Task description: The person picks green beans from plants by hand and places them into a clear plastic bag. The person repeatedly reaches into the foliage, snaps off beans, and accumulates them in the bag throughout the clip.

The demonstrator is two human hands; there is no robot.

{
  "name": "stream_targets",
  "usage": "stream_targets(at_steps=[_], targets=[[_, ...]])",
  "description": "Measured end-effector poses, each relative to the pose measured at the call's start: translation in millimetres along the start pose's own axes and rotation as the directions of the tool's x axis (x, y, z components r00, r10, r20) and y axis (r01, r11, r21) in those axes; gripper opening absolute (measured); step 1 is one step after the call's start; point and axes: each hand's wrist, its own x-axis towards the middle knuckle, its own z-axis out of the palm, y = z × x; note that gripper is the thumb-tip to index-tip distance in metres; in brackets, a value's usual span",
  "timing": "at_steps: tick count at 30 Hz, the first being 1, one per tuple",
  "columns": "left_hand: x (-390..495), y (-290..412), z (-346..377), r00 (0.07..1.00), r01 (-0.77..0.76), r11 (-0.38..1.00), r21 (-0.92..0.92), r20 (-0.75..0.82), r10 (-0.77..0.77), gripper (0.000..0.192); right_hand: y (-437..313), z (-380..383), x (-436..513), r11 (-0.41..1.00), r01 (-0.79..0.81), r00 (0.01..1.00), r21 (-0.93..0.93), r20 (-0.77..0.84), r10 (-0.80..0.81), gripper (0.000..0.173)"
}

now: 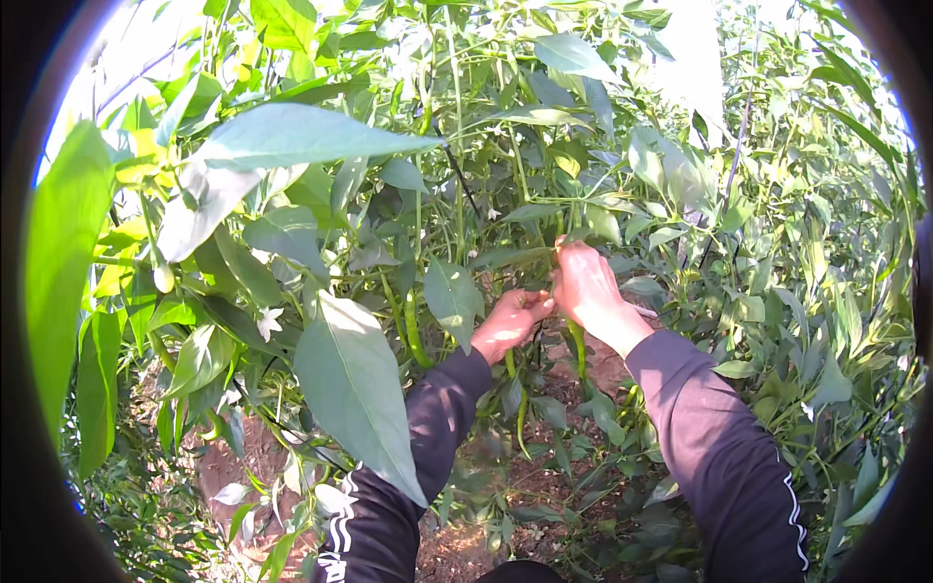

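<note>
My left hand [508, 322] reaches in among chili pepper plants, thumb and fingers pinched at a thin stem. Just above and to its right, my right hand [589, 286] has its fingers curled around the same part of the plant. What lies between the fingertips is mostly hidden by the hands and leaves. A long green chili pepper [578, 348] hangs below my right hand. Lower down, a thin curved chili pepper [522, 421] dangles beneath my left hand. Left of that hand hangs another green chili pepper [413, 331].
A large leaf [357, 393] overlaps my left forearm close to the camera. Another broad leaf [306, 135] juts across the upper left. A dark string [459, 175] runs through the foliage. Dry soil [474, 543] with low leafy growth shows below; dense plants stand on both sides.
</note>
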Motion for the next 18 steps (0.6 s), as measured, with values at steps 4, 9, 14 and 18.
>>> stream_targets(at_steps=[4,9,14,18], targets=[[-4.6,4.3,1.2,1.0,-0.022,1.0,0.02,0.003,0.022,0.023,-7.0,-2.8,-4.1,0.991,0.076,0.997,-0.109,0.01,-0.075,0.035],[-10.0,4.6,0.7,1.0,-0.021,0.999,-0.035,-0.013,0.021,0.021,-15.8,-17.1,-11.5,0.983,0.127,0.992,-0.133,0.007,-0.127,0.032],[-9.2,6.6,3.1,0.998,0.05,0.998,-0.04,-0.042,-0.052,0.019,20.5,-49.8,22.8,0.939,-0.249,0.962,0.238,-0.047,0.267,0.026],[-11.1,10.4,3.9,0.992,0.108,0.993,0.053,-0.065,-0.105,0.019,35.0,-29.8,45.8,0.961,-0.24,0.96,0.136,-0.111,0.256,0.023]])
